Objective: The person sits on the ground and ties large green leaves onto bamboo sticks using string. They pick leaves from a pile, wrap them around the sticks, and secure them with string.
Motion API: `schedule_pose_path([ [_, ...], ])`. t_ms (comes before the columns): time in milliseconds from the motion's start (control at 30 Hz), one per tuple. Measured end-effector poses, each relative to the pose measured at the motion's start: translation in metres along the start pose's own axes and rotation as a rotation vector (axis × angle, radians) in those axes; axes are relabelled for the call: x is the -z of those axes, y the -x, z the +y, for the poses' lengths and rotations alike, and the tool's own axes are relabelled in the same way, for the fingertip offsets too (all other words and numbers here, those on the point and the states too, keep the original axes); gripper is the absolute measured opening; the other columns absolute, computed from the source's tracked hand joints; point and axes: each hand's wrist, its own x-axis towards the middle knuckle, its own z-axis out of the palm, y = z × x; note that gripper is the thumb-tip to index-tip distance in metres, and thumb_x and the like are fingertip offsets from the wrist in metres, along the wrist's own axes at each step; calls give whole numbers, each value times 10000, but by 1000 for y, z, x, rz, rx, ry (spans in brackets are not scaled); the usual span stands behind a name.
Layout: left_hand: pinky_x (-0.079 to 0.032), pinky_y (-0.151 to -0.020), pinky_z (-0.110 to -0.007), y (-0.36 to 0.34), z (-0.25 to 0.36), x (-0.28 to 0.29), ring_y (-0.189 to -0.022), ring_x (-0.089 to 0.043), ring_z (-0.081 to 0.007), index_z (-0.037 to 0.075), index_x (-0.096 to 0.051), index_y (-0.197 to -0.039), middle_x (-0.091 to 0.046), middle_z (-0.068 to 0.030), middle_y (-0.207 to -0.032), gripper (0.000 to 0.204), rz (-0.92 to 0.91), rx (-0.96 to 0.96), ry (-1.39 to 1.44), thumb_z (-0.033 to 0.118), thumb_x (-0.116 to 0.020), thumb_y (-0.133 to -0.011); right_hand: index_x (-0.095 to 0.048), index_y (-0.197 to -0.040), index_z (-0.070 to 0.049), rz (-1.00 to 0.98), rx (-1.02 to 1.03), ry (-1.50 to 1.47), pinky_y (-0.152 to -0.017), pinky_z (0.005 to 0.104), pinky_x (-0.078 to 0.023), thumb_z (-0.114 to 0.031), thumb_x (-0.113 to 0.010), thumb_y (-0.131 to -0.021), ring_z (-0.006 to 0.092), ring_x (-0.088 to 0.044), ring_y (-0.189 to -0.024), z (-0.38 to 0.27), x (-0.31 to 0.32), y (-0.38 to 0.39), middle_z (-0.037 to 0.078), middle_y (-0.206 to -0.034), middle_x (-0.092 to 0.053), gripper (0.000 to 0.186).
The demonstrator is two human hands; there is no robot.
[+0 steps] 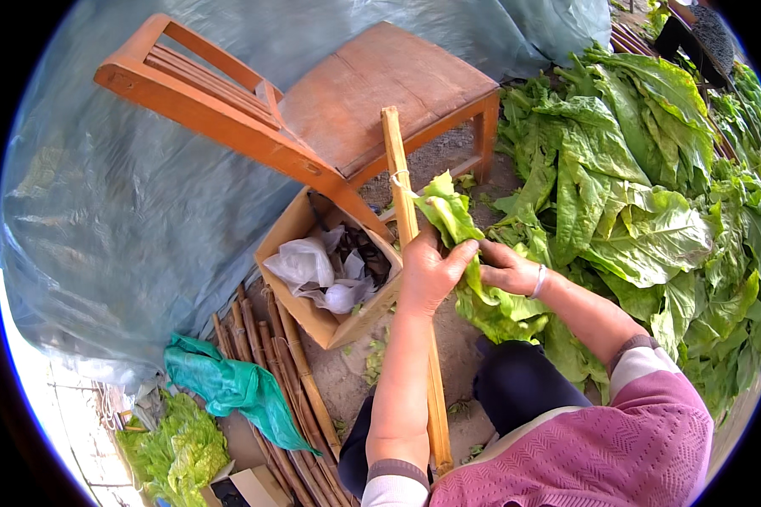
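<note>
left hand [427,275] closed around a bamboo stick [407,253] and a green leaf [448,211]; right hand [509,269] pinching the same leaf against the stick. beside: wooden chair [330,101], heap of leaves [643,194], bundled canes [271,355]. cardboard box [300,245] containing white plastic bags [313,266] and dark cord.

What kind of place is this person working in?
Probably an outdoor farm work area for stringing leaves: a big pile of large green leaves on bare ground, bamboo sticks, and a tarpaulin behind a wooden chair.
</note>
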Motion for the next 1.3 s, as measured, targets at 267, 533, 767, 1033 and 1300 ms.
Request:
schedule_pose_path([
  [267,-325,-469,-208,25,41,50,-521,-408,-38,33,-630,-1049,-489,64,-615,277,257,65,-226,227,-643,-853,-536,-1175,4,338,-95,-54,-838,284,-493,-93,-693,-795,129,-612,-886,17,33,-15,88,-1020,-654,422],
  [533,-263,-406,-218,9,-65,105,-450,-378,-57,45,-600,-850,-448,33,-573,177,-120,666,-186,206,-534,-886,-551,-1191,-65,313,41,692,-848,371,-478,-232,-721,-718,304,-616,-953,40,25,-124,161,-1041,-639,530],
  [767,-210,-295,-240,-88,-56,163,-327,-329,-82,63,-579,-659,-457,6,-476,237,142,638,-112,261,-614,-784,-604,-1011,-96,292,544,1166,-762,390,-456,-84,-638,-663,294,-576,-850,12,28,-158,80,-850,-589,350],
  [1033,-469,-627,-341,-10,-11,14,-633,-587,-203,26,-643,-927,-608,-73,-664,226,-63,143,-476,227,-582,-843,-613,-1020,-87,456,210,697,-696,374,-510,-275,-626,-787,267,-645,-791,36,-6,-156,126,-893,-655,300],
  [1300,-497,-582,-445,9,-10,-35,-631,-619,-347,73,-584,-830,-624,-152,-690,146,-253,-116,-1168,203,-517,-836,-548,-1027,-28,783,423,-493,-747,395,-492,-269,-633,-826,274,-598,-891,83,-56,-159,172,-1020,-585,326],
])
